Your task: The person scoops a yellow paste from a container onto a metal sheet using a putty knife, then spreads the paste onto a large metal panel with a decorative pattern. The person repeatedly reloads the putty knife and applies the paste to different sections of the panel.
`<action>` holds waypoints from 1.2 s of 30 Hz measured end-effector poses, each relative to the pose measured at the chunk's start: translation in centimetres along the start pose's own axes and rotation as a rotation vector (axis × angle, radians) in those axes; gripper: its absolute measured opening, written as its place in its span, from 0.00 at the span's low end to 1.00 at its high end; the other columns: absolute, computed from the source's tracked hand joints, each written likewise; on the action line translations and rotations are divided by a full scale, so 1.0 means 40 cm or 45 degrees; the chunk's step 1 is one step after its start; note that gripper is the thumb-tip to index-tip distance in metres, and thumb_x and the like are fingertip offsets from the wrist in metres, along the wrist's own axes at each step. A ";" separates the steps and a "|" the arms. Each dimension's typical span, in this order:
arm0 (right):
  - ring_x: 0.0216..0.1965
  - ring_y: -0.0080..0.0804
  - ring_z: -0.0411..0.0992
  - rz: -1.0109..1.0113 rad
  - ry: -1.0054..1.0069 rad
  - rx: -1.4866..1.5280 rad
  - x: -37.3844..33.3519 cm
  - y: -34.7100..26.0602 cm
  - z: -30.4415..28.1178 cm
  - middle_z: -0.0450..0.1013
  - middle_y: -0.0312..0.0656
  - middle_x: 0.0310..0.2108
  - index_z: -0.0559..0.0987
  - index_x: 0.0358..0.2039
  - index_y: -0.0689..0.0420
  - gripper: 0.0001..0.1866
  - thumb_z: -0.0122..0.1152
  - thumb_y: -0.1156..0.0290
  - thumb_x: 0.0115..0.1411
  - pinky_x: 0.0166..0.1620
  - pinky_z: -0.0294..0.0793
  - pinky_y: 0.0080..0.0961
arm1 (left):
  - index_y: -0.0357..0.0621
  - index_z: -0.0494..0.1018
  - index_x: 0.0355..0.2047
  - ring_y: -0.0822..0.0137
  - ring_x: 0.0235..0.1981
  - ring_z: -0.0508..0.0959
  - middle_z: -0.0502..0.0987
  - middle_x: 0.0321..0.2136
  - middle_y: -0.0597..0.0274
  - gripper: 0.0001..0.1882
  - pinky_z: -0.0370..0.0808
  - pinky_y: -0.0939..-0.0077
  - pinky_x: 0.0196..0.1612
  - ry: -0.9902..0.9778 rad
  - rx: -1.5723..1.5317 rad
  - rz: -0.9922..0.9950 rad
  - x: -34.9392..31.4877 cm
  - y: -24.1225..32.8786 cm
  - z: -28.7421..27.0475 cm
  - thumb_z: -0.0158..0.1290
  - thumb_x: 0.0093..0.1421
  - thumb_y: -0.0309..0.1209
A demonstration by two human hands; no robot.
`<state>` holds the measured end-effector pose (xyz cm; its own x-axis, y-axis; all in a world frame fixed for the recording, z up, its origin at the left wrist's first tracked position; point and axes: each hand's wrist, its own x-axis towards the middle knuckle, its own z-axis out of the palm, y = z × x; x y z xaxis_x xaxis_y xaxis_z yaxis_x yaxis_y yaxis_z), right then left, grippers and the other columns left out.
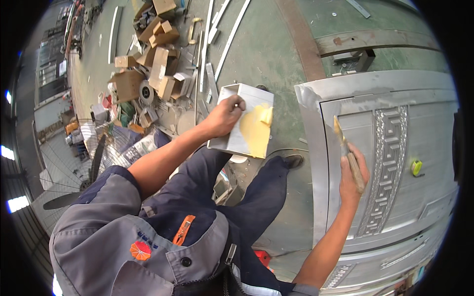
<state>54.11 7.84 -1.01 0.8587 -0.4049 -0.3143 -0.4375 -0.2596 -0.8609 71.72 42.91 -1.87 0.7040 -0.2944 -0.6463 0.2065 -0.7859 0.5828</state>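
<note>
My left hand [224, 117] grips a white-grey box-shaped metal piece [231, 143] in front of my legs. Soft yellow putty [254, 133] is smeared over its right face, with a thicker lump near the edge. My right hand [354, 177] is closed round the wooden handle of a putty knife [343, 140], whose narrow blade points away from me and carries yellow putty at the tip. Under the knife lies a grey metal door [429, 133] with a raised key-pattern strip [387, 163]. The blade tip is over the door's left frame; whether it touches cannot be told.
A yellow-green tape measure [417, 167] rests on the door panel. Brown beams [380, 42] stand beyond the door. Cardboard boxes [127, 85] and metal strips [232, 37] clutter the floor at far left. A caged fan [94, 167] is beside my left arm.
</note>
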 end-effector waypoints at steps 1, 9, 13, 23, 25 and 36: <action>0.52 0.40 0.77 -0.185 -0.056 -0.088 0.041 0.023 0.017 0.78 0.46 0.51 0.79 0.50 0.61 0.17 0.64 0.79 0.59 0.54 0.75 0.35 | 0.39 0.70 0.37 0.71 0.31 0.69 0.70 0.26 0.62 0.05 0.70 0.71 0.36 0.044 -0.028 0.012 -0.003 -0.031 0.001 0.46 0.64 0.27; 0.56 0.46 0.74 -0.970 -0.237 -0.931 0.178 0.146 0.095 0.76 0.43 0.54 0.80 0.50 0.55 0.18 0.63 0.77 0.57 0.57 0.75 0.43 | 0.41 0.69 0.36 0.79 0.34 0.67 0.69 0.31 0.73 0.05 0.69 0.80 0.39 0.058 -0.452 -0.255 -0.100 -0.173 0.139 0.47 0.69 0.29; 0.59 0.44 0.73 -1.080 -0.218 -1.058 0.182 0.219 0.098 0.76 0.42 0.55 0.80 0.51 0.54 0.18 0.61 0.75 0.59 0.60 0.73 0.45 | 0.42 0.69 0.36 0.83 0.34 0.66 0.69 0.32 0.75 0.05 0.68 0.83 0.39 -0.031 -0.637 -0.345 -0.133 -0.201 0.225 0.45 0.70 0.28; 0.64 0.42 0.69 -1.102 -0.145 -1.152 0.150 0.336 0.133 0.73 0.41 0.61 0.77 0.57 0.54 0.21 0.58 0.72 0.63 0.66 0.66 0.44 | 0.41 0.66 0.37 0.81 0.36 0.66 0.68 0.32 0.73 0.05 0.68 0.81 0.39 -0.066 -0.660 -0.350 -0.144 -0.214 0.319 0.44 0.72 0.27; 0.64 0.42 0.69 -1.093 -0.160 -1.127 0.142 0.337 0.126 0.73 0.41 0.61 0.78 0.56 0.54 0.20 0.58 0.73 0.63 0.66 0.66 0.45 | 0.41 0.66 0.37 0.81 0.36 0.66 0.68 0.32 0.73 0.05 0.68 0.81 0.40 -0.065 -0.647 -0.347 -0.145 -0.214 0.327 0.44 0.71 0.27; 0.61 0.45 0.72 -1.055 -0.246 -1.084 0.051 0.322 0.028 0.77 0.43 0.56 0.80 0.51 0.56 0.18 0.63 0.76 0.60 0.61 0.70 0.50 | 0.41 0.68 0.36 0.83 0.34 0.65 0.68 0.31 0.75 0.05 0.67 0.84 0.39 -0.059 -0.692 -0.330 -0.161 -0.210 0.372 0.45 0.70 0.27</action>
<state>50.52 4.67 -13.19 0.9562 0.2778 0.0919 0.2926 -0.9039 -0.3122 55.34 43.32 -9.93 0.5566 -0.1637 -0.8145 0.6933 -0.4486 0.5639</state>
